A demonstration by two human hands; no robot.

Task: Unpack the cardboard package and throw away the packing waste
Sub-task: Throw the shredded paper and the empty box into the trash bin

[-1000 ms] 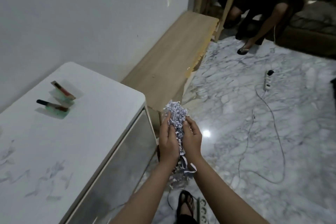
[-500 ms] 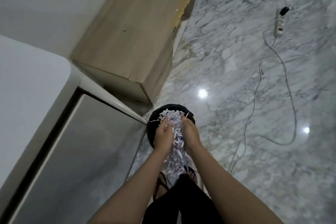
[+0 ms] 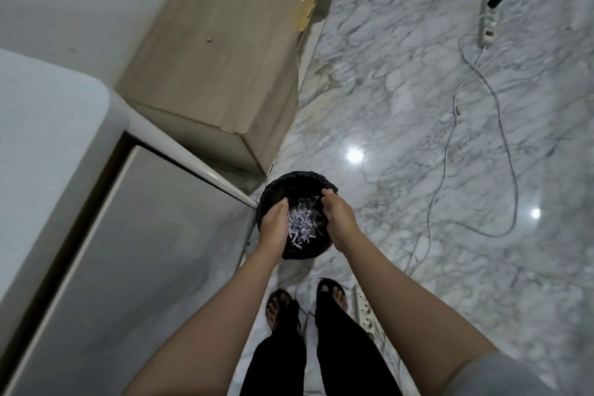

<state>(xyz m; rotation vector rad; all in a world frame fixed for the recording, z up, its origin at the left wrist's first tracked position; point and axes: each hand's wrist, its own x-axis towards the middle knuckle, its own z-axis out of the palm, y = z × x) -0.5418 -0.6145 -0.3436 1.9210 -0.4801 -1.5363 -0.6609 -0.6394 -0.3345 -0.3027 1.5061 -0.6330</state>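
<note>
A round black waste bin point(image 3: 297, 180) stands on the marble floor by the corner of the white cabinet. Inside it lies a heap of white and lilac shredded paper point(image 3: 302, 224). My left hand point(image 3: 273, 223) hangs over the bin's left side, fingers apart and pointing down. Over the right side my right hand point(image 3: 339, 220) is spread the same way. Neither hand holds anything; the paper sits between and below them. The cardboard package is out of view.
A white cabinet point(image 3: 58, 170) fills the left. Beyond the bin stands a low wooden bench point(image 3: 231, 58). A power strip point(image 3: 364, 309) lies by my right foot, another strip point(image 3: 488, 22) with a long white cable point(image 3: 450, 138) crosses the floor at right.
The shredded paper left my hands and dropped into the bin. My hands moved apart and opened. My view tilted further down toward the floor.
</note>
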